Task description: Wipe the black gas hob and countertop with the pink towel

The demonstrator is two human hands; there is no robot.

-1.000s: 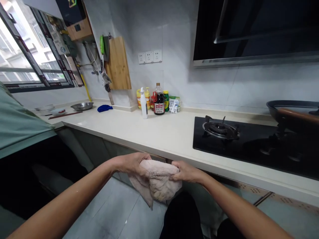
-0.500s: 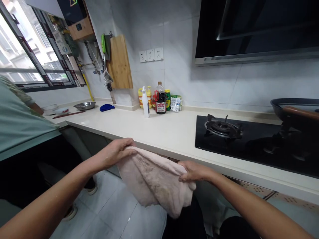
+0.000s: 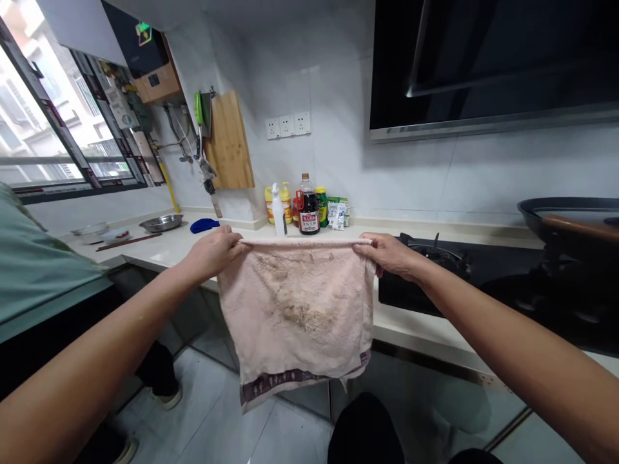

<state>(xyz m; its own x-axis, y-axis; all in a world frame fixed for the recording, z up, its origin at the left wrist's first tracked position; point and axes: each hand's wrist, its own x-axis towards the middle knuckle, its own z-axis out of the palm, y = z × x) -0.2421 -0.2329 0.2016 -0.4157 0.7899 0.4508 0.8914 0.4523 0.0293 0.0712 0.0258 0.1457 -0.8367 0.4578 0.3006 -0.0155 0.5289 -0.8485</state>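
Observation:
A pale pink towel (image 3: 300,303) with brown stains across its middle hangs spread out in front of the counter edge. Its lower border carries a dark purple patterned band. My left hand (image 3: 215,252) pinches the top left corner, and my right hand (image 3: 389,254) grips the top right corner. The top edge is pulled straight between them, just above counter height. Behind the towel stands a white spray bottle (image 3: 278,211), its base partly hidden by the cloth. My right hand is in front of the near gas burner (image 3: 435,252).
Along the wall stand a dark sauce bottle (image 3: 308,209) and a yellow pump bottle (image 3: 286,201). To the left lie a blue cloth (image 3: 204,225), a metal bowl (image 3: 161,223) and chopsticks (image 3: 129,241). A wok (image 3: 546,216) sits on the right. Another person (image 3: 43,258) stands at left.
Both hands have risen and moved apart slightly, stretching the bunched towel out flat. Its stains and dark lower band now show. The view has tilted up a little.

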